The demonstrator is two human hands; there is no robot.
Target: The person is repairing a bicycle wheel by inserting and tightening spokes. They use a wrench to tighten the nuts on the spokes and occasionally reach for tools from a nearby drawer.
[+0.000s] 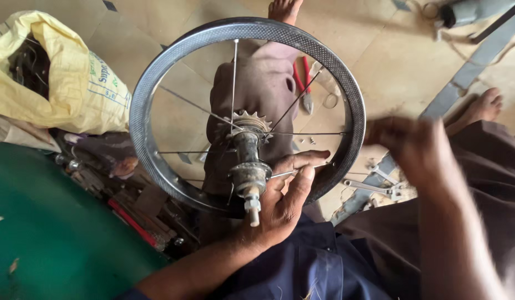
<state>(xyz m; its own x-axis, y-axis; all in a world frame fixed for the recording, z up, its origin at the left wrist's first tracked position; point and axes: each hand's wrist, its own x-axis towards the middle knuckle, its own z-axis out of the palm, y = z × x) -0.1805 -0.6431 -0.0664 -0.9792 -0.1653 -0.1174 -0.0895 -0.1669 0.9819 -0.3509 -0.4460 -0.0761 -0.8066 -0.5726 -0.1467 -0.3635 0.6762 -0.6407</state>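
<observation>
The bicycle wheel [157,83] has a dark rim, few thin spokes and a grimy hub [249,166] with a toothed sprocket, resting over the lap. The right hand [413,147] is blurred beside the rim; its grip cannot be told. The left hand [285,197] pinches a spoke [282,174] just beside the hub.

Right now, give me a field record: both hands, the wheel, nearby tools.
left hand: pinching a thin metal spoke beside the hub
right hand: blurred, at the rim's outer right edge
wheel: round silver bicycle wheel rim, upright on the lap, few spokes fitted
hub: grey metal hub with toothed sprocket
floor tools: silver spanner; red-handled pliers
left side: yellow woven sack
</observation>
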